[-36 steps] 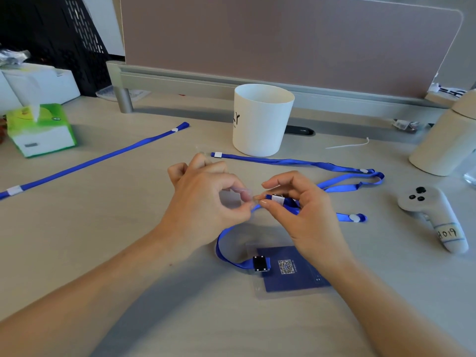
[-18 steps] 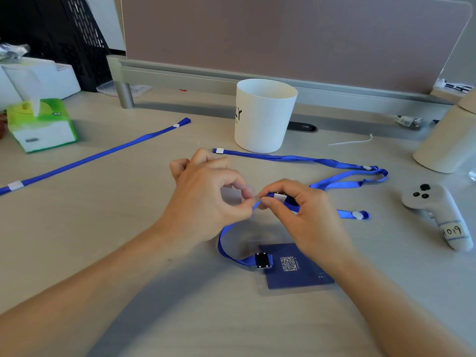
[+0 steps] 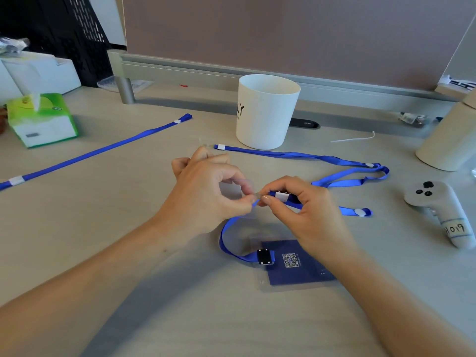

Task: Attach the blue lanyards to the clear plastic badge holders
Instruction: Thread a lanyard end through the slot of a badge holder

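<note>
My left hand (image 3: 206,191) pinches a clear plastic badge holder (image 3: 231,189), which is hard to make out against the desk. My right hand (image 3: 306,215) pinches the end of a blue lanyard (image 3: 353,176) at its white tab, fingertip to fingertip with the left. Just below the hands lies a clear badge holder with a dark blue card (image 3: 296,266), a blue lanyard loop (image 3: 226,243) clipped to it by a black clasp. A separate blue lanyard (image 3: 98,150) lies stretched out at the left.
A white cup (image 3: 265,112) stands behind the hands. A green tissue box (image 3: 41,119) sits far left, a white controller (image 3: 443,212) at the right, a cream container (image 3: 448,143) at far right. A partition wall (image 3: 283,34) closes the desk's back edge.
My hands stay together at the same spot; the fingertips have closed slightly tighter on the lanyard end. The camera has shifted a little.
</note>
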